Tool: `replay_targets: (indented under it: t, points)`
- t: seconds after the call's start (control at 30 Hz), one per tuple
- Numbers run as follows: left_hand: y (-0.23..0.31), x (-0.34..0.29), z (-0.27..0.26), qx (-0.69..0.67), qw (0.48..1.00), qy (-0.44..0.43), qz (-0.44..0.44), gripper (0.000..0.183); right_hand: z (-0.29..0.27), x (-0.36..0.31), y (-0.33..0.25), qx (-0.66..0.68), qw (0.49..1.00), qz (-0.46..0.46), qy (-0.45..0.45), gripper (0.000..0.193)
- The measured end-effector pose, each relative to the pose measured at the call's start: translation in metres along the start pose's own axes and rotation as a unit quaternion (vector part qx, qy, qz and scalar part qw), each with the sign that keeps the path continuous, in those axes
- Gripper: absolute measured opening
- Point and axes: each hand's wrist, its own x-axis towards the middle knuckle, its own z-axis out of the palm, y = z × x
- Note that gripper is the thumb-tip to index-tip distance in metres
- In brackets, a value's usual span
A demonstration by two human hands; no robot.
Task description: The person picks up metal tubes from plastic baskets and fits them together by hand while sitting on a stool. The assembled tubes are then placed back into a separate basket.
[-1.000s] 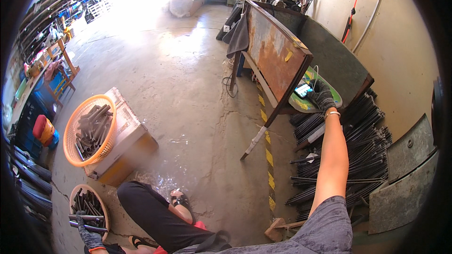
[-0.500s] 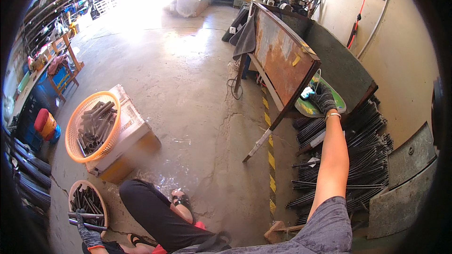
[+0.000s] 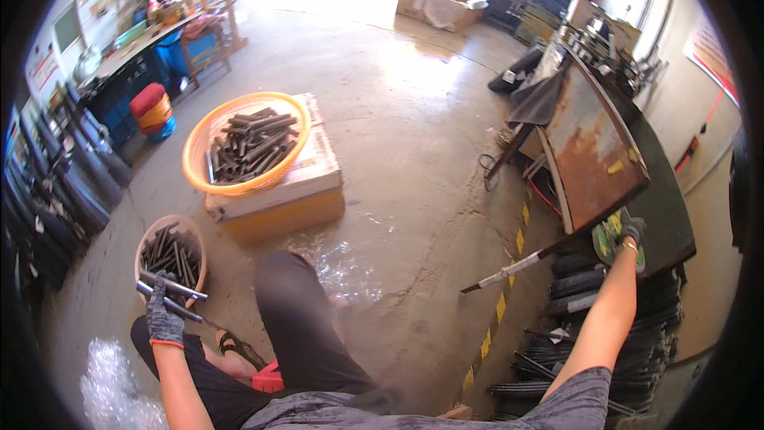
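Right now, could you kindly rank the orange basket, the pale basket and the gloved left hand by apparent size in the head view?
1. Orange basket, clearly largest
2. Pale basket
3. Gloved left hand, smallest

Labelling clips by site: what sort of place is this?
Probably a metalworking shop: an orange basket full of short dark tubes, long black rods piled at right, and yellow-black floor tape.

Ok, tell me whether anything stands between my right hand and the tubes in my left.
Yes, in this view: from the right hand, the rusty stand's slanting leg, then a black-trousered knee, cross the line to the tubes. Depth is hard to judge.
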Motion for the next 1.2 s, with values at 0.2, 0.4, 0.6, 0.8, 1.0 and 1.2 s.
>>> replay_targets:
  t: [0.2,0.4,0.6,0.8,1.0,1.2]
  points:
    - [-0.007,0.016,-0.046,-0.024,0.999,0.025,0.003,0.023,-0.045,-0.007,-0.012,0.011,0.993,-0.113,-0.043,0.043]
    - [-0.005,-0.006,0.007,-0.042,0.999,-0.01,-0.012,0.023,-0.073,-0.165,-0.165,0.296,0.903,-0.312,0.008,0.038]
    - [0.0,-0.007,-0.002,-0.083,0.996,0.018,-0.014,0.022,-0.071,-0.315,-0.297,0.386,0.856,-0.339,-0.058,0.04]
    - [0.022,-0.006,-0.005,-0.085,0.996,0.019,-0.005,0.022,-0.073,-0.383,-0.338,0.432,0.833,-0.334,-0.09,0.047]
    - [0.042,-0.009,0.006,-0.048,0.999,0.007,0.02,0.026,-0.096,-0.428,-0.346,0.468,0.823,-0.308,-0.093,0.056]
    - [0.048,-0.018,0.02,0.011,0.997,-0.058,0.041,0.031,-0.157,-0.496,-0.392,0.572,0.733,-0.303,-0.209,0.068]
